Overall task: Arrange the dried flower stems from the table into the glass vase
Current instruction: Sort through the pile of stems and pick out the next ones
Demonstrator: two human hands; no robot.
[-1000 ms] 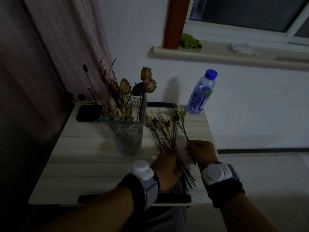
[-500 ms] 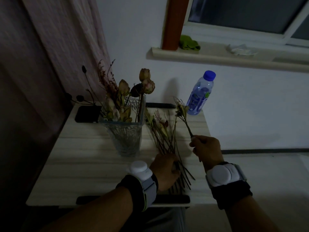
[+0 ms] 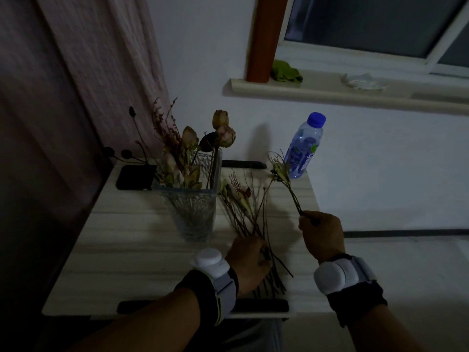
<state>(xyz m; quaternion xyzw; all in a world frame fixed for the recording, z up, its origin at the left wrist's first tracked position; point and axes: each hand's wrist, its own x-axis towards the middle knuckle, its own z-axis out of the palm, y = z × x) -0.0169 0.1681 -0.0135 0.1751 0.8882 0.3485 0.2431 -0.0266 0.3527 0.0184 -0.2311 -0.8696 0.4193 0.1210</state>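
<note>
The right hand is pinching one thin dried stem near its lower end, the fingers curled around it. The stem is lifted off the tabletop and is leaning up and to the left, and its small dry flower head is showing in front of the lower part of the water bottle. This hand is hovering above the right edge of the tabletop.

The left hand is lying on the bundle of dried stems, close to the near edge of the tabletop, a little right of the middle. Its fingers are bent over the lower ends of the stems, and it seems to be gripping them, though the fingers themselves are partly hidden in the dim light. The bundle is lying flat on the tabletop, and its tips are pointing toward the far edge, just to the right of the glass vase.

The glass vase is standing upright near the middle of the tabletop, closer to the far edge. Several dried flowers are already standing in it, with rose heads and thin twigs rising above its rim.

The water bottle with a blue cap is standing at the far right corner. A dark flat object is lying at the far left corner, behind the vase. Both wrists are wearing white and grey bands.
</note>
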